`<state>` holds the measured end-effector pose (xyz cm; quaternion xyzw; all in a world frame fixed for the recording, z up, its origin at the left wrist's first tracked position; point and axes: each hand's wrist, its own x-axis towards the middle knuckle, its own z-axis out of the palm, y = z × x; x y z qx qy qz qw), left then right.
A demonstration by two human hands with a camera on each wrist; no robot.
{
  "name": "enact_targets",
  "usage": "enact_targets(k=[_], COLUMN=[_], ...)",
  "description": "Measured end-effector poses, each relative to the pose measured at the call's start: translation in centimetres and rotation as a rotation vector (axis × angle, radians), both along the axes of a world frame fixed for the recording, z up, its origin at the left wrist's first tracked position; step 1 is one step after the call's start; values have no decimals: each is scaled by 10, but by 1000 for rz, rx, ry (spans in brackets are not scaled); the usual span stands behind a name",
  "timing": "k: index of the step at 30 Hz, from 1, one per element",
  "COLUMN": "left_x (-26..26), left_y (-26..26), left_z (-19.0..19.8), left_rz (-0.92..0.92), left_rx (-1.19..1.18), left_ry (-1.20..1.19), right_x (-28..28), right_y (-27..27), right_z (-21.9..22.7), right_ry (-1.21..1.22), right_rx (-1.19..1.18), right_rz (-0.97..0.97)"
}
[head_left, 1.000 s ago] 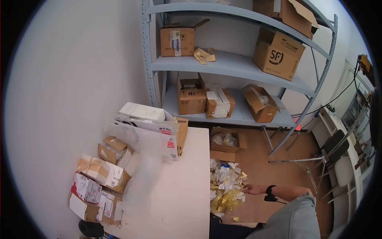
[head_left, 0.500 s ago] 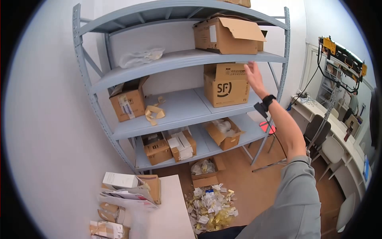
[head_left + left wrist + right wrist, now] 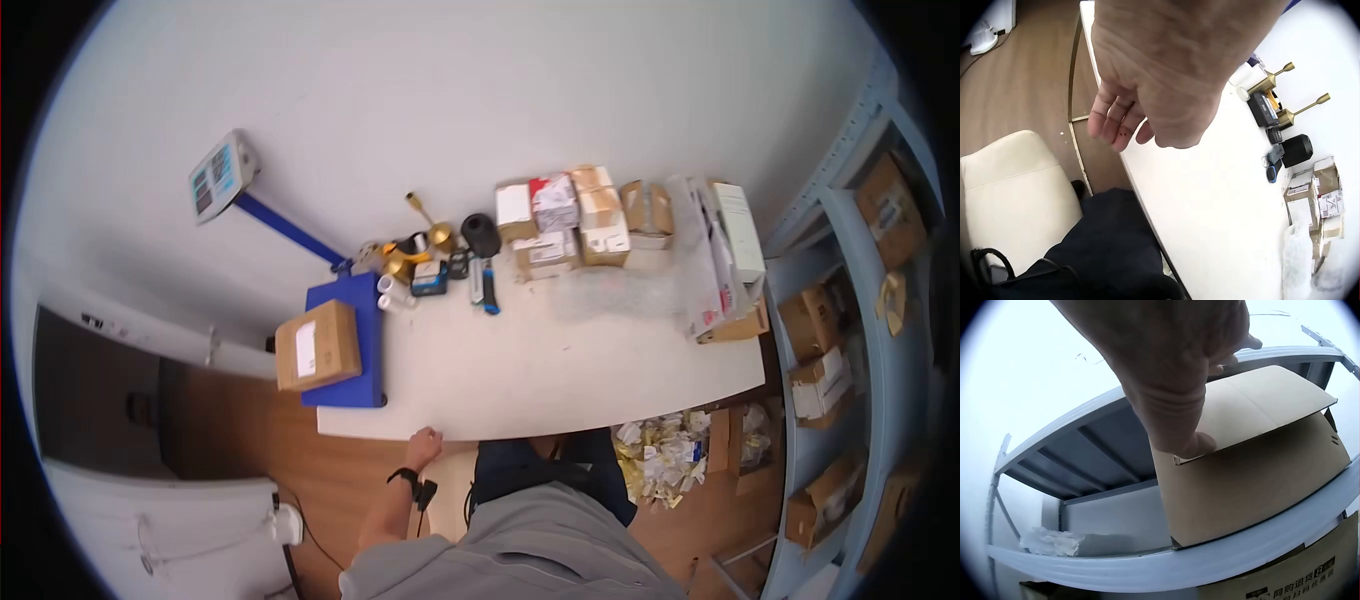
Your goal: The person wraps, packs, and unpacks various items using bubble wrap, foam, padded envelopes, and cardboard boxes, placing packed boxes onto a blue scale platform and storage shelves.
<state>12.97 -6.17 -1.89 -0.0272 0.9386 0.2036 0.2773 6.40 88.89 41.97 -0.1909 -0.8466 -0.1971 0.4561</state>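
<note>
My left hand (image 3: 425,445) hangs with loosely curled fingers at the front edge of the white table (image 3: 480,400), holding nothing. The left wrist view shows the same fingers (image 3: 1113,122) over that edge. Close by, a taped carton (image 3: 318,345) with a white label sits on a blue platform scale (image 3: 368,350). My right hand (image 3: 1191,369) is outside the head view. In the right wrist view it is raised over the large open carton (image 3: 1254,481) on the shelf, its thumb overlapping the carton's flap (image 3: 1260,403) and its fingers reaching beyond; some fingers are hidden.
Small cartons (image 3: 548,255), clear plastic wrap (image 3: 620,295) and a blue-black knife (image 3: 488,287) lie along the table's back. A grey shelf unit (image 3: 850,250) stands at the right, packing scraps (image 3: 660,455) on the floor beside it. A cream chair (image 3: 1019,181) stands near the table.
The head view has swung from the shelves to the table and scale. My right hand rose from the floor scraps towards the shelf cartons and has left the head view; my left hand has come into it.
</note>
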Motion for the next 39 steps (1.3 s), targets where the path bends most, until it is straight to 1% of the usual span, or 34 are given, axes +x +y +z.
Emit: enact_targets(k=[1, 2, 3, 5, 7, 8, 10, 13, 14, 16, 17, 19, 20, 21, 23, 24, 26, 28, 30, 32, 33, 35, 36, 38, 39], left_x=[12, 25, 36, 49, 71, 81, 86, 90, 89, 82, 79, 71, 65, 60, 47, 40, 27, 13, -2, -25, -35, -56, -66, -83, -87], left_y=[16, 22, 22, 15, 10, 4, 3, -4, -10, -16, -17, -19, -24, -30, -27, -27, -21, -18, -8, 21, 36, 77, 102, 154, 183], left_z=[32, 35, 33, 28, 29, 28, 26, 32, 31, 23, 25, 33, 30, 29, 46, 46, 50, 51, 51, 70, 78, 94, 103, 123, 135], left_rz=[138, 215, 218, 232, 294, 307, 296, 334, 335, 408, 384, 418, 417, 405, 380, 361, 325, 262, 196, 65, 38, -71, -106, -302, -386], left_rx=[91, 93, 97, 106, 150, 150, 133, 162, 157, 240, 240, 239, 262, 278, 331, 344, 361, 314, 343, 322, 325, 405, 417, 451, 488], left_ry=[-127, -125, -167, -200, -273, -273, -338, -352, -349, -361, -376, -352, -350, -353, -330, -322, -320, -346, -324, -234, -241, -160, -169, -93, -70], right_x=[-14, -18, -14, -6, 1, 8, 21, 43, 56, 93, 118, 198, 245, 299, 399, 439, 494, 527, 552, 575, 587, 614, 625, 635, 629], right_y=[-45, -39, -28, -36, -46, -49, -52, -56, -56, -53, -50, -45, -46, -52, -80, -99, -139, -170, -199, -228, -244, -282, -299, -333, -341], right_z=[0, -1, 7, 27, 40, 48, 70, 92, 96, 106, 114, 137, 153, 168, 202, 218, 241, 254, 266, 277, 282, 293, 300, 311, 309], right_ry=[-19, -34, -39, -35, -34, -37, -27, -12, -11, -16, -26, -72, -94, -123, -164, -174, -184, -187, -189, -194, -195, -191, -186, -179, -231], right_rx=[-22, -22, -11, 4, 0, -1, 10, 11, 7, 9, 18, 53, 78, 101, 151, 174, 206, 225, 244, 261, 269, 295, 309, 333, 463], right_rz=[42, 48, 33, 6, -9, -21, -49, -94, -118, -188, -237, -378, -466, -566, -769, -858, -988, -1088, -1177, -1274, -1326, -1444, -1504, -1599, -1490])
